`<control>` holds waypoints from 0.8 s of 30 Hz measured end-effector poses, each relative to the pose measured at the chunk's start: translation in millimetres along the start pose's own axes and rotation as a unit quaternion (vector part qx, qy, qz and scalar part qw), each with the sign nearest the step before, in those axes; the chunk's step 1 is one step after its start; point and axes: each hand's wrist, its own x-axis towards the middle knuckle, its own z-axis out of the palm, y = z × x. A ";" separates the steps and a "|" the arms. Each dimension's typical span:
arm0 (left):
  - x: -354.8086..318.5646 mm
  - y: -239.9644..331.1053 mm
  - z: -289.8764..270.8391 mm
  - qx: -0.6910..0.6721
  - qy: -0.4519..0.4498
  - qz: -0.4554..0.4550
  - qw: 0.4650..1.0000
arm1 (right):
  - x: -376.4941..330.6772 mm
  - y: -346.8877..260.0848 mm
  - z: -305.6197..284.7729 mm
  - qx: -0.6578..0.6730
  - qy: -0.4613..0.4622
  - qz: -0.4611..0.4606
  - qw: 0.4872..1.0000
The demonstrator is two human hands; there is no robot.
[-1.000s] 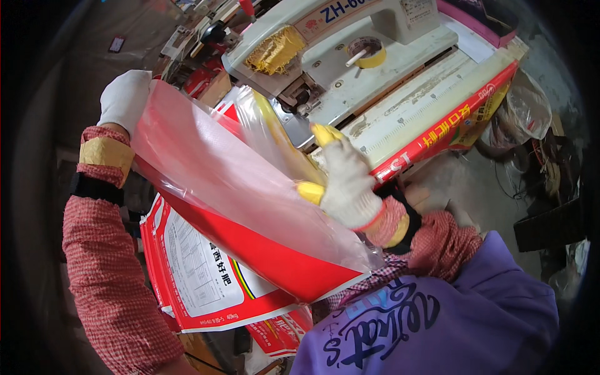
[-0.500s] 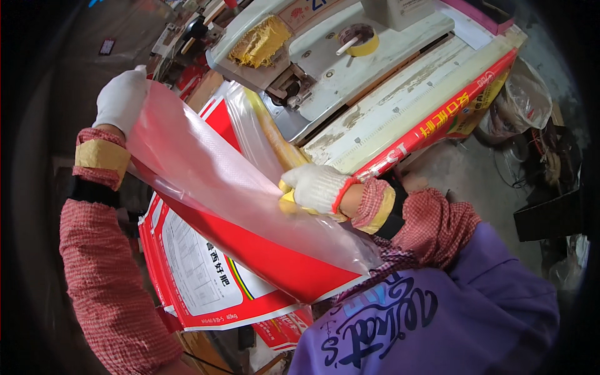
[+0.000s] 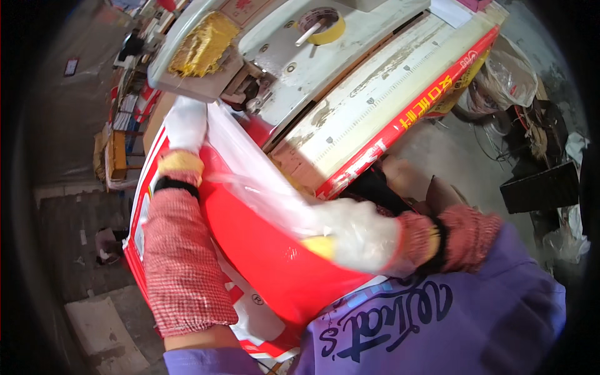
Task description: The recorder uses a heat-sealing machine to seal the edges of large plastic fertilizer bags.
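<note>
Got a red-and-white bag [image 3: 269,234] mid-frame, just below a sewing machine [image 3: 281,53]. Can see right hand [image 3: 359,234], gloved, grip clamped on the bag's plastic liner [image 3: 275,194]. Can't tell about left hand's grip [image 3: 186,124], blurred at upper left against the bag.

White gloves [image 3: 187,122], red checked sleeves [image 3: 184,256], black bands [image 3: 175,184], purple lettered top [image 3: 500,300]

The left hand [image 3: 187,122] has swung in close to the sewing machine [image 3: 312,62] (the red bag [image 3: 262,231] along with it).
</note>
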 end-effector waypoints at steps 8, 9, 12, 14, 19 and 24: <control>-20.1 26.3 39.2 -0.166 0.099 0.070 0.979 | -59.7 46.0 -36.0 0.156 -0.051 0.286 0.944; -17.3 25.6 43.7 -0.229 0.114 0.046 0.965 | -56.8 40.7 -34.8 0.307 0.000 0.353 0.884; -10.3 21.5 54.0 -0.361 0.126 0.042 0.923 | -47.9 24.7 -42.1 0.302 0.051 0.332 0.892; -8.1 19.0 53.3 -0.377 0.087 0.050 0.921 | -44.4 15.6 -51.6 0.131 0.004 0.286 0.949; -15.8 16.6 14.9 -0.278 0.026 0.102 0.955 | -34.6 5.4 -62.7 -0.173 -0.124 0.210 0.954; -28.4 24.2 -21.7 -0.283 -0.124 0.045 0.950 | -34.4 2.4 -61.5 -0.299 -0.227 0.212 0.902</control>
